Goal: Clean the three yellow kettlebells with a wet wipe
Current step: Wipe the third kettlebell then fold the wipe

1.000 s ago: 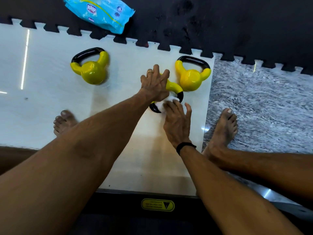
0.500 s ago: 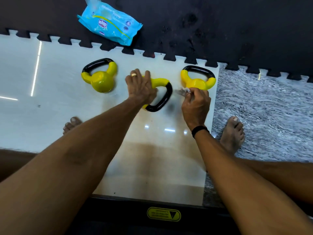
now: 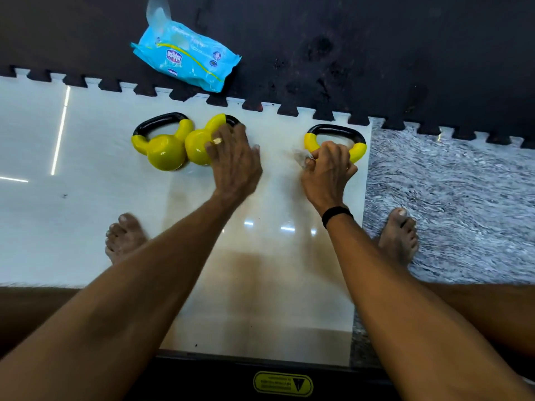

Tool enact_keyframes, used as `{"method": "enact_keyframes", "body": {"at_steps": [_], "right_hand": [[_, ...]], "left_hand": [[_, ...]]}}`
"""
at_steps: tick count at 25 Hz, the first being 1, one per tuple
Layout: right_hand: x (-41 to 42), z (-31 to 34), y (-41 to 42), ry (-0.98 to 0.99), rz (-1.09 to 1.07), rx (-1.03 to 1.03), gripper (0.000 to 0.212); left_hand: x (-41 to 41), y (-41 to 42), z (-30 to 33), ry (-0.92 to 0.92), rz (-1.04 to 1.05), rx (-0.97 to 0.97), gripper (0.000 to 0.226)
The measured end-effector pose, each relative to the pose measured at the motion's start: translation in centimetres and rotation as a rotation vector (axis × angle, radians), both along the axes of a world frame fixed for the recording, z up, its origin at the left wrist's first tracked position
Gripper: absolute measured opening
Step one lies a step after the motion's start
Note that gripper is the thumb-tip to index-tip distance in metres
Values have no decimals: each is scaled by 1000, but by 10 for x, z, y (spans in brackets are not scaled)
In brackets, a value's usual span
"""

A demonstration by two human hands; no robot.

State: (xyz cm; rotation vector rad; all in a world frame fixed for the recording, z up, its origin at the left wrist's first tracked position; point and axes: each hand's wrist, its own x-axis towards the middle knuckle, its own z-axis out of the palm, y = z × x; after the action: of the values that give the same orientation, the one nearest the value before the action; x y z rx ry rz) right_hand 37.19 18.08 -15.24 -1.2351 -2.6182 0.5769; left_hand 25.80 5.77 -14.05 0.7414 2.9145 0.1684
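Three yellow kettlebells with black handles sit on a white glossy floor. The left kettlebell (image 3: 163,147) stands alone. The middle kettlebell (image 3: 199,146) lies right against it, and my left hand (image 3: 233,164) rests on its right side, fingers spread over it. The right kettlebell (image 3: 335,137) stands apart near the tile's right edge. My right hand (image 3: 328,169) is closed on a crumpled wet wipe (image 3: 301,157) and covers that kettlebell's body.
A blue wet-wipe pack (image 3: 186,59) lies on the black foam mat (image 3: 376,53) behind the kettlebells. My bare feet (image 3: 124,237) (image 3: 398,240) stand on the floor. A grey patterned surface (image 3: 463,198) lies to the right.
My left hand slid the middle kettlebell leftward until it touches the left one. My right hand with the wipe moved right onto the right kettlebell.
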Motion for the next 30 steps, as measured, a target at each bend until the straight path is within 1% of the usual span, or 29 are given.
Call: {"method": "enact_keyframes", "body": {"at_steps": [2,4,6,7,8,11,12,13,15,17,19,21,23,26,28,30], "right_hand": [[0,3,-5,13,-17,2,8],[2,2,-6,-16,-59,-27,9],[6,1,-6,-48,-120,-101,13],[8,2,-8,-33,-147,-155,15],[9,4,-12,0,-165,-208,17],[8,4,-36,78,-196,-381,20],[8,3,-46,103,-202,-457,20],[7,2,-56,141,-206,-537,18],[7,1,-70,233,-234,-698,12],[9,1,-71,331,-317,-787,9],[12,-2,-60,424,-448,-730,10],[17,-5,-39,436,-536,-616,11],[21,-2,-27,392,-539,-553,11],[26,1,-31,301,-477,-482,10],[28,-5,-41,260,-387,-471,10],[28,-13,-52,242,-258,-519,9]], "left_hand": [[18,4,-4,-14,-56,62,34],[31,4,-10,-63,-92,131,23],[39,2,-16,-96,-122,220,16],[40,1,-18,-126,-114,270,15],[40,2,-17,-191,-79,305,15],[38,12,-14,-461,107,372,18],[37,15,-15,-486,122,356,20],[36,15,-16,-456,103,304,22],[32,5,-21,-324,35,138,28],[27,-13,-27,-234,-8,38,39],[27,-23,-31,-187,-19,13,49],[29,-21,-30,-182,23,7,54],[32,-16,-27,-194,131,24,56],[38,-15,-23,-185,363,63,55],[39,-17,-22,-190,593,131,54],[31,-20,-21,-264,885,208,52]]}}
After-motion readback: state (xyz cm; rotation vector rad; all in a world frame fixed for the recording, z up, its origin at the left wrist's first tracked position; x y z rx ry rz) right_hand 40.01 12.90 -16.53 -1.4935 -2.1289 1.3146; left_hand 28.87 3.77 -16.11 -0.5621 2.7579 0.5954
